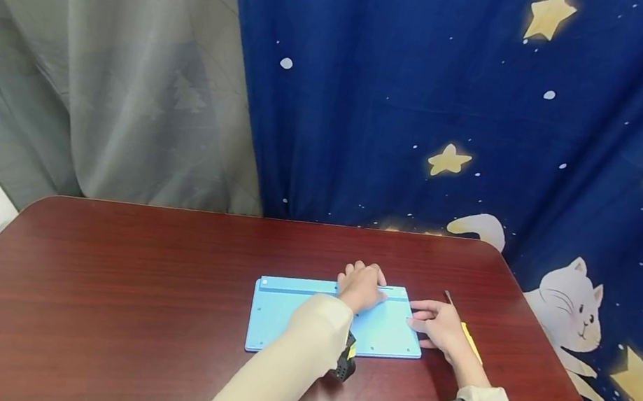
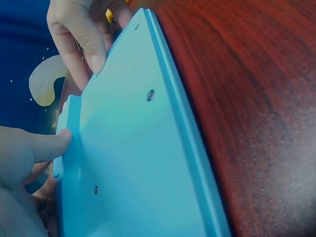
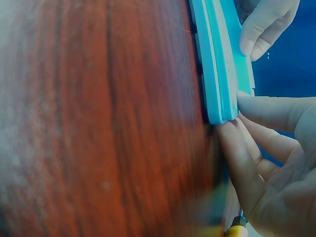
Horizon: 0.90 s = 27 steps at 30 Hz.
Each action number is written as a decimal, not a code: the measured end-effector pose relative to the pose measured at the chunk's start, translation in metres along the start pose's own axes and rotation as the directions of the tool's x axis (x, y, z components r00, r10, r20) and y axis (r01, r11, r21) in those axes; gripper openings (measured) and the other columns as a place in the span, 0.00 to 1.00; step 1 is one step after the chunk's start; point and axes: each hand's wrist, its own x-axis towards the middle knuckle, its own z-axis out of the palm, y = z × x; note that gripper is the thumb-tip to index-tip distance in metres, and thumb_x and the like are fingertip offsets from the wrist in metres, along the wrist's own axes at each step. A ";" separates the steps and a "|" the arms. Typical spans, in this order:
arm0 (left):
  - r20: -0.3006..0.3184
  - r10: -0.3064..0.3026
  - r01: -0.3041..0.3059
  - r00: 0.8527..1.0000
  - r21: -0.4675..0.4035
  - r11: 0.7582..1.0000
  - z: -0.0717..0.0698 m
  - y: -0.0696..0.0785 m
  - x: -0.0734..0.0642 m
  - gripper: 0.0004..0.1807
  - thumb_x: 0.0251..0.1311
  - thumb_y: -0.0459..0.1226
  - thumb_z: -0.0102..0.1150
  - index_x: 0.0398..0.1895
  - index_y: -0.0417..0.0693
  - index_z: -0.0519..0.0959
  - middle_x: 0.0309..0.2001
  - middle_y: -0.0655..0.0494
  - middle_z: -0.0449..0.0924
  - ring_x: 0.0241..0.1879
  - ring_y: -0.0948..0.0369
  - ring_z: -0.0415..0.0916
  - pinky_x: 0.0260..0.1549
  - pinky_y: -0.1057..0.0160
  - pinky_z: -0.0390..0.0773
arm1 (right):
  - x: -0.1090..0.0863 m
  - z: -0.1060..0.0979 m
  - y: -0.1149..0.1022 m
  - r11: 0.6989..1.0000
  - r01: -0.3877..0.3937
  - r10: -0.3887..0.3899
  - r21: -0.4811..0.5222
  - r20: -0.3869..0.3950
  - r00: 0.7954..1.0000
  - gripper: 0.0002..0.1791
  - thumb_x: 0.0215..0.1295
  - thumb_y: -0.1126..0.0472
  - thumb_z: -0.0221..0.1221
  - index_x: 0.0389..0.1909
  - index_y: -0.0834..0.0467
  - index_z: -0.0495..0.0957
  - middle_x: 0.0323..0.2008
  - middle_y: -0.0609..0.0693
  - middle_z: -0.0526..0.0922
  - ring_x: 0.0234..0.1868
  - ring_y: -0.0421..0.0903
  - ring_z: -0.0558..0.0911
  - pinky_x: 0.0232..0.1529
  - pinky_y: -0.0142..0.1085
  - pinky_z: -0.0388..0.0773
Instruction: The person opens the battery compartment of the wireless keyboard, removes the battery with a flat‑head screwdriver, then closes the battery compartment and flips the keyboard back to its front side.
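Note:
A light blue keyboard (image 1: pixel 277 314) lies face down on the table, its screw-studded back (image 2: pixel 133 138) upward and a raised ridge along the far side. My left hand (image 1: pixel 361 286) grips that far side: the thumb presses the ridge in the left wrist view, and the other fingers reach over the far edge. At the right end, my right hand (image 1: pixel 442 326) pinches the keyboard's edge, thumb on top and fingers below, as the right wrist view shows. Beyond the right hand lies a screwdriver (image 1: pixel 471 343) with a yellow handle, partly hidden by that hand.
The dark red wooden table (image 1: pixel 120 294) extends far to the left of the keyboard. Its right edge runs a short way beyond the screwdriver. A blue star-patterned curtain (image 1: pixel 365 94) and a grey curtain (image 1: pixel 145 72) hang behind the table.

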 end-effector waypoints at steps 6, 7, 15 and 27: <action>-0.054 0.021 -0.024 0.998 -0.054 0.998 0.000 -0.004 -0.001 0.06 0.50 0.42 0.67 0.31 0.56 0.79 0.37 0.55 0.70 0.40 0.55 0.63 0.39 0.57 0.62 | 0.000 0.000 -0.001 1.000 -0.004 0.004 0.005 0.004 1.000 0.22 0.54 0.68 0.62 0.52 0.67 0.73 0.33 0.56 0.79 0.29 0.46 0.79 0.26 0.42 0.79; -0.060 0.025 -0.029 0.998 -0.064 0.998 -0.001 -0.005 -0.002 0.06 0.50 0.42 0.67 0.31 0.56 0.80 0.38 0.55 0.71 0.41 0.55 0.64 0.39 0.57 0.63 | -0.001 0.000 -0.001 1.000 -0.004 0.004 0.004 0.004 1.000 0.22 0.54 0.68 0.62 0.52 0.67 0.73 0.33 0.56 0.79 0.29 0.46 0.79 0.26 0.42 0.79; -0.082 0.080 -0.089 0.993 -0.111 0.990 -0.003 -0.010 -0.002 0.03 0.55 0.36 0.62 0.31 0.55 0.83 0.40 0.57 0.75 0.44 0.56 0.67 0.42 0.56 0.66 | -0.001 -0.001 0.000 1.000 0.000 0.000 -0.014 0.000 1.000 0.22 0.55 0.68 0.62 0.52 0.66 0.73 0.34 0.56 0.79 0.30 0.46 0.79 0.27 0.41 0.79; -0.063 0.166 -0.171 0.984 -0.080 0.982 -0.006 -0.012 -0.003 0.04 0.57 0.35 0.60 0.34 0.55 0.81 0.32 0.59 0.71 0.35 0.62 0.67 0.32 0.65 0.69 | -0.002 -0.001 0.001 1.000 0.004 -0.004 -0.008 0.006 1.000 0.22 0.55 0.68 0.62 0.53 0.66 0.73 0.35 0.56 0.79 0.29 0.46 0.79 0.27 0.42 0.79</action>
